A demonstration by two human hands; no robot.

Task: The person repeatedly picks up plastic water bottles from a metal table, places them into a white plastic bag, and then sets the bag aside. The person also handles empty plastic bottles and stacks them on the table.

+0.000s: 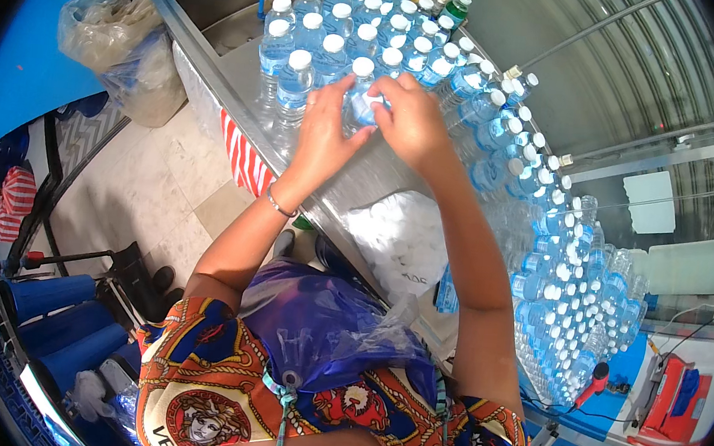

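Both my hands are at a clear plastic water bottle (359, 112) with a white cap, standing at the near edge of many capped bottles on the steel counter (362, 172). My left hand (331, 124) is at the bottle's left side, its fingers apart; whether it presses on the plastic is not clear. My right hand (409, 115) has thumb and fingertips curled close together at a small white thing (374, 101) in front of the bottle; its kind cannot be told. A clear bag of white bottle caps (400, 240) lies on the counter between my forearms.
A steel sink basin (228, 17) lies at the upper left, beside a bag-lined bin (135, 47). Rows of bottles (563, 294) run down the right side. A red-and-black heat gun (596, 381) with a cord and a red tool (675, 395) are at the lower right.
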